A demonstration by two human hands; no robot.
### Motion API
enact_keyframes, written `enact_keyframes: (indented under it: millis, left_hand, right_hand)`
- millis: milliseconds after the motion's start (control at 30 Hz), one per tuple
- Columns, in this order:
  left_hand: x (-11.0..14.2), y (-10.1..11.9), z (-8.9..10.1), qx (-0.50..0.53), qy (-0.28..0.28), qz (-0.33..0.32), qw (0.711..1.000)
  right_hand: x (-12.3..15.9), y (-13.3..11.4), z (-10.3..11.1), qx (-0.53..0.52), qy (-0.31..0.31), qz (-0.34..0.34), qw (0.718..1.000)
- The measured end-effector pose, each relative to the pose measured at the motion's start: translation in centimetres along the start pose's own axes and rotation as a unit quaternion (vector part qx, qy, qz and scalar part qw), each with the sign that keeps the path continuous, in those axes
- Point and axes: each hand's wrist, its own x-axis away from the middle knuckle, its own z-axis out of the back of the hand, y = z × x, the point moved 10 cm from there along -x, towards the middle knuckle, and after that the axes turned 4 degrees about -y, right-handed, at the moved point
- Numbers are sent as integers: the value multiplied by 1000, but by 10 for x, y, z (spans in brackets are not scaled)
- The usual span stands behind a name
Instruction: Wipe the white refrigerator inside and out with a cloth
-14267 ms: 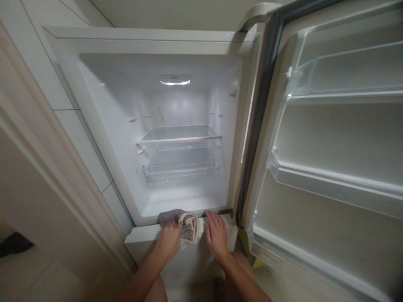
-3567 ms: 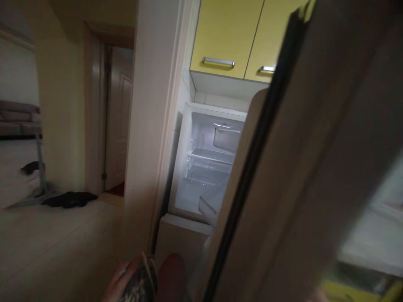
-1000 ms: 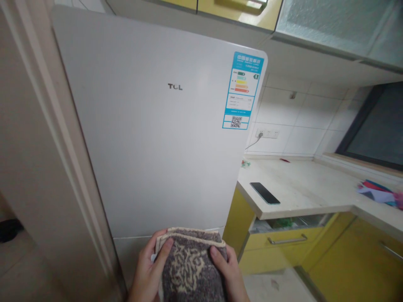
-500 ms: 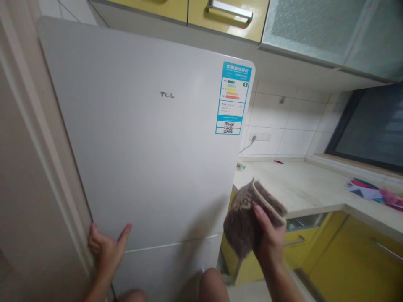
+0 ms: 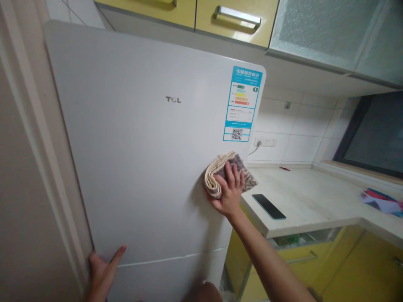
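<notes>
A tall grey-white refrigerator (image 5: 141, 167) with a TCL logo stands in front of me. My right hand (image 5: 229, 193) grips a folded brown and cream towel (image 5: 217, 172), pressing it against the door near its right edge, below the blue energy label (image 5: 242, 105). The fingers are spread over the cloth. Low on the refrigerator's left edge is my left hand (image 5: 105, 270), its thumb pointing up across the front and its other fingers at the side, partly hidden. It holds that edge, just by the seam between the upper and lower doors.
On the white countertop (image 5: 302, 193) to the right lie a dark phone (image 5: 268, 206), a small red item (image 5: 285, 168) and colourful cloth or bags (image 5: 380, 201). Yellow cabinets (image 5: 236, 21) hang above. A wall socket (image 5: 266, 141) holds a plug. The wall and door frame (image 5: 31, 126) border the left.
My right hand has moved left and up, bringing the towel from beside the refrigerator onto its door. The phone on the countertop is now uncovered. My left hand stays at the left edge.
</notes>
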Motion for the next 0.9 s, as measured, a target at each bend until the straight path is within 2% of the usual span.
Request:
enact_keyframes:
  millis: [133, 233, 300, 400, 533, 633, 700, 800, 900]
  left_hand:
    - [3, 0, 2, 26, 18, 16, 999]
    - [-2, -9, 2, 10, 16, 22, 1000]
    - [-5, -15, 3, -6, 11, 22, 1000]
    - [-5, -20, 5, -23, 5, 5, 1000]
    - [-7, -34, 9, -36, -10, -5, 999]
    - [-13, -49, 10, -26, -33, -2, 999]
    - [-17, -57, 11, -25, -41, 4, 999]
    - [-23, -66, 10, -23, -45, 13, 999]
    - [-28, -73, 13, -71, -20, 5, 997]
  right_hand:
    - [80, -24, -32, -2, -83, 103, 991]
    - [139, -38, -52, -3, -145, 190, 971]
    - [172, -44, -62, -9, -190, 226, 955]
    - [210, -57, -64, -9, -223, 277, 935]
    - [235, -83, -50, -17, -199, 387, 900]
    - [225, -90, -38, -36, -167, 483, 859]
    - [199, -81, -30, -42, -150, 535, 830]
    - [123, -55, -16, -34, -141, 574, 806]
    - [19, -27, 5, 15, -149, 580, 800]
